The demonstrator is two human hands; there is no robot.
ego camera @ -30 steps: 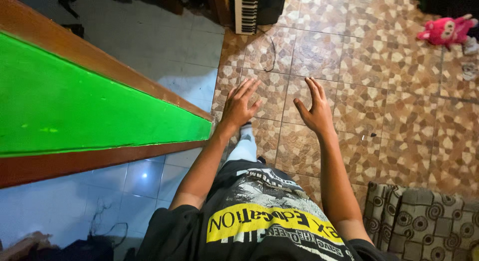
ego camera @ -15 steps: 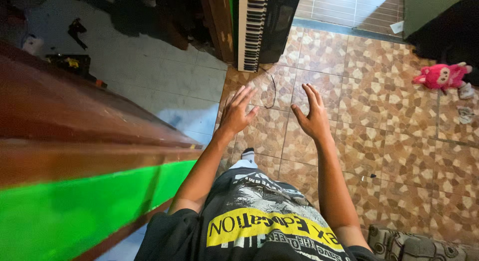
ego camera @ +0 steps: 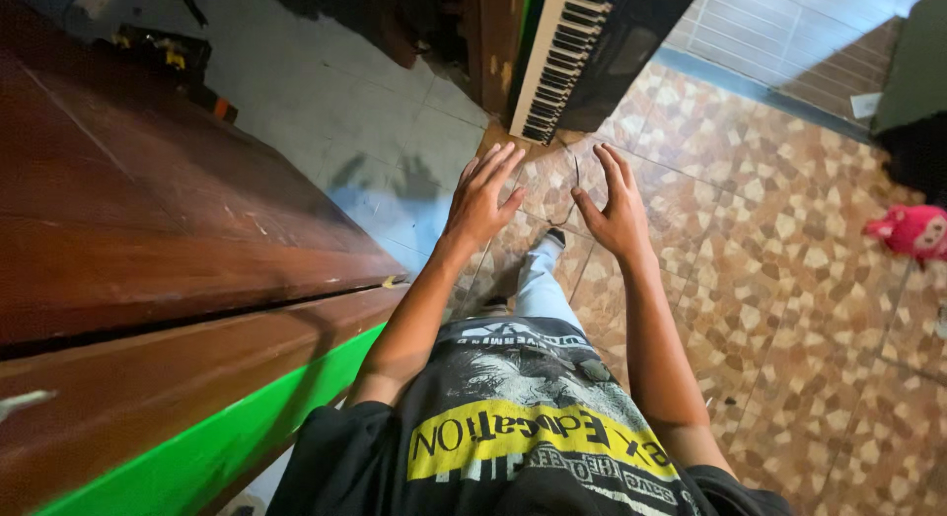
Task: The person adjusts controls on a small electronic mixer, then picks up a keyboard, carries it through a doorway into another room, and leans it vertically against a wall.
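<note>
Hands first: your left hand point(ego camera: 483, 202) and right hand point(ego camera: 619, 212) are both stretched out ahead of you, fingers spread wide, palms down, holding nothing and touching nothing. They hang side by side over the patterned tile floor point(ego camera: 789, 309), near each other but apart. At 12 o'clock from them, just past the fingertips, stands a keyboard point(ego camera: 562, 57) with its black and white keys running away from you; neither hand reaches it. A thin cable point(ego camera: 572, 195) lies looped on the tiles between your two hands. At 9 o'clock a long brown wooden table point(ego camera: 148, 230) runs alongside your left arm, with a bright green face point(ego camera: 227, 447) showing under its edge at 7 o'clock. Well off at 3 o'clock a pink plush toy point(ego camera: 908, 230) lies on the floor. Below your hands you see your black printed shirt point(ego camera: 513, 427) and one light trouser leg point(ego camera: 541, 289).
</note>
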